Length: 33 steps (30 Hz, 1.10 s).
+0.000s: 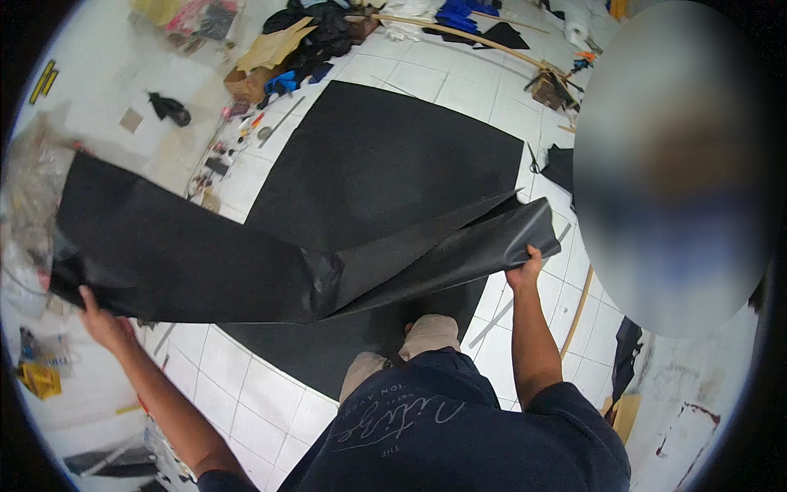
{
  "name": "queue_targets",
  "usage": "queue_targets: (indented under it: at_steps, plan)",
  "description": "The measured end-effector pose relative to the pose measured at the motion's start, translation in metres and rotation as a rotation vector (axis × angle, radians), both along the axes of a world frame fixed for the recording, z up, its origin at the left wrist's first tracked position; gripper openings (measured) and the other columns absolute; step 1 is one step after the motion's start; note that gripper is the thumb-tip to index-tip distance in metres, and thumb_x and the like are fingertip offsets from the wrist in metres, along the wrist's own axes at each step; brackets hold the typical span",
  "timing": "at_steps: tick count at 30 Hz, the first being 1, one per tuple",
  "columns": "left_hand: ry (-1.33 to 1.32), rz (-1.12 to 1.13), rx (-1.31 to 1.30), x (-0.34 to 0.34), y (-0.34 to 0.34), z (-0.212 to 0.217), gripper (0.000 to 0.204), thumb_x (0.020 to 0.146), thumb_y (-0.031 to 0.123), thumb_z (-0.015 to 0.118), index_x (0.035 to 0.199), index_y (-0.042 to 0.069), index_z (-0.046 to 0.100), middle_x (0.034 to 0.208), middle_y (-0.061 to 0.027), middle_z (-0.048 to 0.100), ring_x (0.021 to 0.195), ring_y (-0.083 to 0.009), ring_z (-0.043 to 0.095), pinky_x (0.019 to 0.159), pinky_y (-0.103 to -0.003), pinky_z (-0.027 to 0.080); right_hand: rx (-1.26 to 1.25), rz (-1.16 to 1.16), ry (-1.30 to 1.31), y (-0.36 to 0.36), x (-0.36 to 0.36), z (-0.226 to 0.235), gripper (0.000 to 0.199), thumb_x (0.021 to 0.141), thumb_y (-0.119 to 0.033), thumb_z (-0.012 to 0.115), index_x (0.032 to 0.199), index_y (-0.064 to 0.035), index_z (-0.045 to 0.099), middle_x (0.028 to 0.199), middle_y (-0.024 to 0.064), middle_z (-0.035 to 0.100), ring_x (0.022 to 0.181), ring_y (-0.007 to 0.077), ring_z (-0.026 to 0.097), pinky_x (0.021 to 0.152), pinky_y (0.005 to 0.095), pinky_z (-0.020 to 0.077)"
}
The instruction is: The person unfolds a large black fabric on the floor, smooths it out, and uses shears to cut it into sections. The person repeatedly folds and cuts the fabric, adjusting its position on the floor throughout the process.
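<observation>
A long black fabric sheet (164, 238) is stretched between my two hands, its middle creased and folded over. My left hand (105, 325) grips its lower left corner, far out at the left. On the right, my right hand (525, 271) is closed round the bunched end, with the thumb on top. Beneath it a larger black sheet (385, 148) lies flat on the floor and runs under my legs. Fingers behind the cloth are hidden on both hands.
White floor tiles (275, 402) surround the flat sheet. Scissors (534, 160) lie by its right edge. Small tools and scraps line the left side, near a dark cloth scrap (170, 109). A cardboard box (246, 84) and a long wooden strip (459, 34) are at the back.
</observation>
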<state>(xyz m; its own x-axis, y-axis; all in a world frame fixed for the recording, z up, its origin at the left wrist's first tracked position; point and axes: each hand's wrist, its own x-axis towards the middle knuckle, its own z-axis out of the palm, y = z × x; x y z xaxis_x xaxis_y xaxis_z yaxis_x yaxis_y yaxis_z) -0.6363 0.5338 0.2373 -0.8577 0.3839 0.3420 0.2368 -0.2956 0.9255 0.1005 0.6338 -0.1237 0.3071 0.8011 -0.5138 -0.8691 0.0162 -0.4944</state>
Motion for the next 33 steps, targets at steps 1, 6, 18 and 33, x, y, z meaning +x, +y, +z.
queue_targets:
  at_steps: [1, 6, 18, 33]
  plan:
    - [0.081, -0.016, 0.014, -0.01, 0.009, 0.017, 0.044, 0.094, 0.025, 0.065, 0.124, -0.006, 0.053, 0.116, -0.0175, 0.062, 0.101, -0.0267, 0.063, 0.088, -0.039, 0.052, -0.003, 0.026, -0.002, 0.011, -0.001, -0.01, 0.046, 0.079, -0.024, 0.057, 0.12, -0.0025, 0.056, 0.12, 0.0132, 0.063, 0.112, 0.0338, 0.058, 0.104, 0.0506, 0.0411]
    - [0.109, -0.039, 0.003, -0.021, 0.081, 0.097, 0.046, 0.094, 0.024, 0.064, 0.126, -0.006, 0.051, 0.121, -0.0203, 0.06, 0.106, -0.0276, 0.061, 0.093, -0.038, 0.049, -0.277, 0.229, -0.105, 0.01, 0.015, -0.081, 0.038, 0.083, -0.023, 0.055, 0.115, -0.0043, 0.056, 0.118, 0.0102, 0.063, 0.101, 0.0305, 0.062, 0.093, 0.0469, 0.0471]
    - [-0.065, -0.749, 0.27, 0.11, 0.255, 0.14, 0.026, 0.096, 0.019, 0.06, 0.113, -0.001, 0.061, 0.108, -0.0087, 0.068, 0.097, -0.0211, 0.066, 0.09, -0.036, 0.051, 0.655, 0.556, -1.446, 0.107, -0.339, 0.238, 0.106, 0.065, -0.049, 0.085, 0.147, -0.0059, 0.033, 0.149, 0.0211, 0.034, 0.136, 0.0377, 0.038, 0.111, 0.0473, 0.0336]
    - [0.044, -1.193, 0.206, 0.115, 0.343, 0.209, 0.03, 0.097, 0.023, 0.059, 0.114, -0.002, 0.06, 0.102, -0.0094, 0.068, 0.086, -0.0161, 0.065, 0.077, -0.029, 0.052, 0.366, 0.004, -1.286, 0.162, -0.341, 0.402, 0.048, 0.096, -0.037, 0.059, 0.121, 0.0042, 0.058, 0.113, 0.0144, 0.064, 0.101, 0.0215, 0.059, 0.093, 0.0347, 0.0439]
